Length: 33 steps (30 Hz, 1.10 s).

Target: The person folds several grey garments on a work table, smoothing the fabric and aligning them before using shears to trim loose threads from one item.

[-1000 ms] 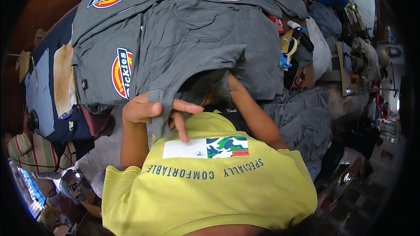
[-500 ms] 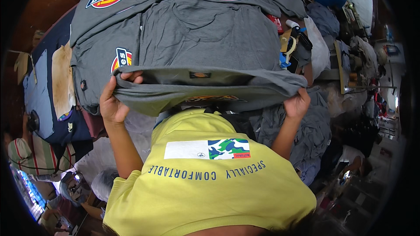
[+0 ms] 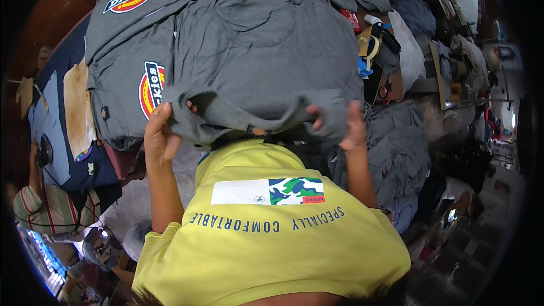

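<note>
"Clamping a grey shirt (image 3: 218,127) in the left hand (image 3: 164,136), right by the tabletop's (image 3: 395,76) near edge!"

"And with the right hand (image 3: 348,130)?"

"Blurring, with cloth between spread thumb and fingers; cannot tell whether pinched. Spotting flat shirts (image 3: 294,39) beyond, plus scissors (image 3: 386,92) and tape (image 3: 372,52) toward the right edge!"
</note>
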### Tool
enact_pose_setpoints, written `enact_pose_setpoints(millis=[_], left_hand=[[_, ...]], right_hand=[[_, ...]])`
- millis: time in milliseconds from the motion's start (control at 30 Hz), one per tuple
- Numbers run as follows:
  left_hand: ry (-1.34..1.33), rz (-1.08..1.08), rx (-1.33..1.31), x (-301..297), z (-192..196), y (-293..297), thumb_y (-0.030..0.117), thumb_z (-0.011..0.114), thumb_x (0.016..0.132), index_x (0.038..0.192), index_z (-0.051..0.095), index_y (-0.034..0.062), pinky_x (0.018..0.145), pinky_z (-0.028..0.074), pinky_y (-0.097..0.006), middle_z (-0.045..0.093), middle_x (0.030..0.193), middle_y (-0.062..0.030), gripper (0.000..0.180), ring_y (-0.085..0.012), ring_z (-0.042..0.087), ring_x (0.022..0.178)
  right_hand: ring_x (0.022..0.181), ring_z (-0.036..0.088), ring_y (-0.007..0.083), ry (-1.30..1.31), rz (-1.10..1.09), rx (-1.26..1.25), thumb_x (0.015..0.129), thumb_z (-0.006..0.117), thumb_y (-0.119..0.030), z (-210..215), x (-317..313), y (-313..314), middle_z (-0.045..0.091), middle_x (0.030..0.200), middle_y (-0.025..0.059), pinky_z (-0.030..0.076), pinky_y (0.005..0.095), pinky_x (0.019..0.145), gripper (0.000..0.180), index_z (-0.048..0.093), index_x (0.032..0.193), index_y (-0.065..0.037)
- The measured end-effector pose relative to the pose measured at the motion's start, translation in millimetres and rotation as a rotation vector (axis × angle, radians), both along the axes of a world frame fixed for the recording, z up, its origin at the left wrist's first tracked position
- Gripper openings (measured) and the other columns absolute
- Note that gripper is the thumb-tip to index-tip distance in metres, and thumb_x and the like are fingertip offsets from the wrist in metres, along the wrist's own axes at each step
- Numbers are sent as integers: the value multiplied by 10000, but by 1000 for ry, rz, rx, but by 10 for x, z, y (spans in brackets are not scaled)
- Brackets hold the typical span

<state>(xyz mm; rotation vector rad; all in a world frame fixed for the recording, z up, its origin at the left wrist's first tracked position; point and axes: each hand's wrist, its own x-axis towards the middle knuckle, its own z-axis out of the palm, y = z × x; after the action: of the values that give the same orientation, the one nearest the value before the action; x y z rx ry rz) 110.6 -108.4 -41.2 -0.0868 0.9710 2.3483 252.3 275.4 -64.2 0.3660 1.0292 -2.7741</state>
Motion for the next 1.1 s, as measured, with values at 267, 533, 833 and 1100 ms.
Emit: enact_pose_setpoints(millis=[267,533,833,1100], left_hand=[[-83,-118,657,286,-191,136,272,585,808,1157,419,-69,891,424,-392,491,1135,-255,515,-323,512,1050],[156,335,108,252,-263,-562,155,530,830,1045,505,-36,736,461,-373,590,948,-128,289,-228,569,868],[602,-50,385,-325,70,-355,145,503,814,1082,437,-36,878,299,-462,471,1098,-196,330,-319,442,1008],[-57,-29,183,-2017,-982,380,99,550,822,999,566,-41,891,423,-339,598,1022,-148,226,-231,572,954]], right_hand=[[1137,452,274,123,33,-172,838,449,-495,139,-111,-89,453,1239,172,363,456,937,648,393,1228,20],[1024,525,328,204,-183,-126,850,494,-400,274,155,483,545,1101,193,412,466,882,456,550,1059,2],[803,571,345,771,-121,-176,842,488,-424,560,-168,1355,542,1066,188,471,418,636,496,477,1120,-14],[1127,455,303,-30,37,-95,891,426,-381,-592,-2294,1343,490,1196,175,345,429,959,531,421,1198,52]])
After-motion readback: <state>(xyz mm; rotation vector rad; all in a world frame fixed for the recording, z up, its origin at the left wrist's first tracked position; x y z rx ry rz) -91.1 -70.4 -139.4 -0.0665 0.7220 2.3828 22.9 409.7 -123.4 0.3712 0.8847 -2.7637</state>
